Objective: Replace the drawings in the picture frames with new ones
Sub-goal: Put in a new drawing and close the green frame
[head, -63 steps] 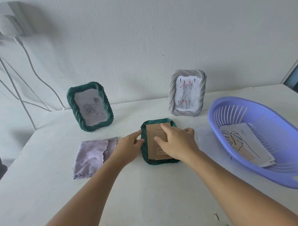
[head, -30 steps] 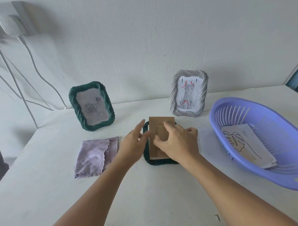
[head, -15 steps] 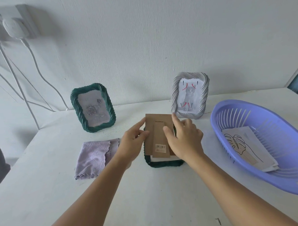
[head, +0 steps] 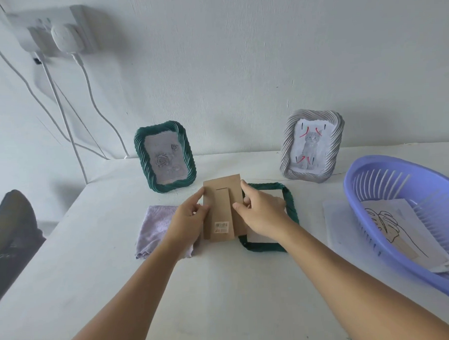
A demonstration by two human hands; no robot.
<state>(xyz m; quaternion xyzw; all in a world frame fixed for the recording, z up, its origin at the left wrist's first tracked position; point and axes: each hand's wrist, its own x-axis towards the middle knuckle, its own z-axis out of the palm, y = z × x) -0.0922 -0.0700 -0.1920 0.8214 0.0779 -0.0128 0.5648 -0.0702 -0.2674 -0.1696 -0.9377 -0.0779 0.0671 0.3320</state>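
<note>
Both hands pinch the cardboard backing board (head: pixel 222 210), left hand (head: pixel 187 219) and right hand (head: pixel 264 211) at its side edges. Right of this grip lies the opened green frame (head: pixel 291 208); next, probably, the old drawing inside must come out.

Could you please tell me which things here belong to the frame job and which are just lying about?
Job: cardboard backing, face-down green frame, standing green frame, grey frame, leaf drawing, basket.
Lying about: purple cloth, wall chargers, cables.

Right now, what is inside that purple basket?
In the basket lie sheets of paper; the top one bears a leaf drawing. What the lower sheets show is covered.
</note>
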